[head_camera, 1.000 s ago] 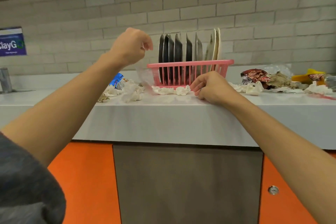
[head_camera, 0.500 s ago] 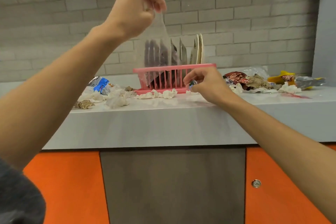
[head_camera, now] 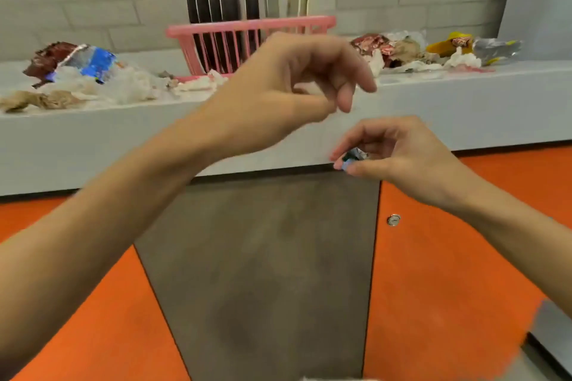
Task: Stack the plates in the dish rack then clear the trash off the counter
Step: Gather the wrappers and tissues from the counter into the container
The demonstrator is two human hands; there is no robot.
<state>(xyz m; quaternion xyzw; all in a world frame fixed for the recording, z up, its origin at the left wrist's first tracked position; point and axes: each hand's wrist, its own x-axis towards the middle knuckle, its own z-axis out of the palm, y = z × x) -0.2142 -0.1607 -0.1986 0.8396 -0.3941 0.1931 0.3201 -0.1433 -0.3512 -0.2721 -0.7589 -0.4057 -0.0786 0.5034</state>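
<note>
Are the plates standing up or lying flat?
Standing up: the plates stand on edge in the pink dish rack, tops rising above its rim.

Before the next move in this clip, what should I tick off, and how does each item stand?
1. Plates upright in the pink dish rack: ok.
2. Right hand pinches the small crumpled wrapper at its fingertips: ok.
3. Left hand empty: cannot tell; its fingers are curled and blurred.
4. Somewhere to drop the wrapper: cannot tell; nothing of the kind is in view.
5. Counter cleared: not ok; the left trash pile and the right trash pile lie on either side of the rack.
</note>
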